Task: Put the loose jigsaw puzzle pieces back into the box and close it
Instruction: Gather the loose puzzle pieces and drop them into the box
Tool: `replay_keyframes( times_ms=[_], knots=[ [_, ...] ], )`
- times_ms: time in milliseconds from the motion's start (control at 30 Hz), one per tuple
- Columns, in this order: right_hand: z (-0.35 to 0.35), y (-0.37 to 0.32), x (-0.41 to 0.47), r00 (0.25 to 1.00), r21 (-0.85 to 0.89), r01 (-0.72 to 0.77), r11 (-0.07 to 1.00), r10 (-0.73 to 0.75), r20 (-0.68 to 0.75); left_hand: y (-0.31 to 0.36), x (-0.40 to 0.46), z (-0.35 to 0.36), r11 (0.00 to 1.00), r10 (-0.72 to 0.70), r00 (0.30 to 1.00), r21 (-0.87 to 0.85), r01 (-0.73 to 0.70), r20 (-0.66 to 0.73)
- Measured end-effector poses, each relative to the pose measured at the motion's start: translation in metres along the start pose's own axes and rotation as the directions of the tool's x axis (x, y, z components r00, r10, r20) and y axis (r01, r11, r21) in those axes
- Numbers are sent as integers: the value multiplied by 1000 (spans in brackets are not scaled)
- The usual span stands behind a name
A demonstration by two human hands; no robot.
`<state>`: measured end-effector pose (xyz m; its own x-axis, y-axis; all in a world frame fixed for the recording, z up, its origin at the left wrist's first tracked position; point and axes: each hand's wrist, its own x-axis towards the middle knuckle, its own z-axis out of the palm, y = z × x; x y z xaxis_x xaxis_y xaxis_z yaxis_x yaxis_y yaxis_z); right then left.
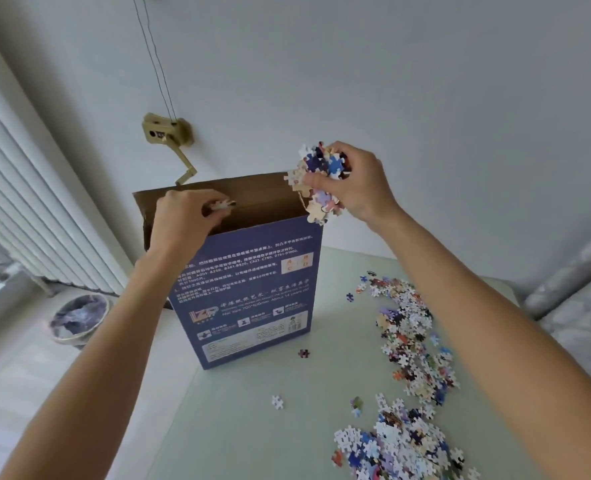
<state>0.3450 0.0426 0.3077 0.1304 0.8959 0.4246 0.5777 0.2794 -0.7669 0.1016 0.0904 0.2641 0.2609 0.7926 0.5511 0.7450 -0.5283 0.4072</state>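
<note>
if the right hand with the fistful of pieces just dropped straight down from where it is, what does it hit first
Probably the right edge of the box opening. The right hand holds its bunch of puzzle pieces over that corner, partly outside it, so some could miss and land on the table. Depth is unclear.

You see a lined waste bin (79,322) on the floor, white blinds (27,202), and a brass crank (167,133) on the wall.

My left hand (183,216) hides the box's (252,289) far-left rim, its small print blurs, and the near pile (401,445) runs off the bottom edge.
</note>
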Motion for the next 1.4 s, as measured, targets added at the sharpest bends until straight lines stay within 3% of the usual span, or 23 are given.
replay_keyframes(
  times_ms=[67,233,367,433,600,733,833,1333,1400],
  knots=[
    [14,3,8,999,-78,37,996,-37,5,-9,1,6,998,-70,992,8,70,102],
    [37,8,18,970,-186,242,952,-237,49,-13,-5,10,994,-34,990,-101,49,137],
    [50,3,26,863,-313,500,808,-434,259,-13,-8,6,981,-22,986,-187,54,168],
    [56,5,26,810,-336,573,747,-455,370,-12,-10,4,984,-1,985,-175,31,171],
    [67,5,27,787,-331,486,809,-240,569,-12,-15,-1,989,1,983,-143,26,182],
    [72,4,28,770,-318,404,858,-130,625,-12,-13,-6,995,-58,975,-61,73,217],
    [76,3,29,760,-339,378,861,-80,644,-11,-12,-10,987,-93,965,-106,122,245],
    [76,2,6,879,-378,332,864,-138,456,-4,-30,-8,996,84,980,-44,-77,178],
    [72,4,-3,898,-352,355,866,-212,385,-3,-32,-7,993,117,984,-25,-115,135]
  ],
)
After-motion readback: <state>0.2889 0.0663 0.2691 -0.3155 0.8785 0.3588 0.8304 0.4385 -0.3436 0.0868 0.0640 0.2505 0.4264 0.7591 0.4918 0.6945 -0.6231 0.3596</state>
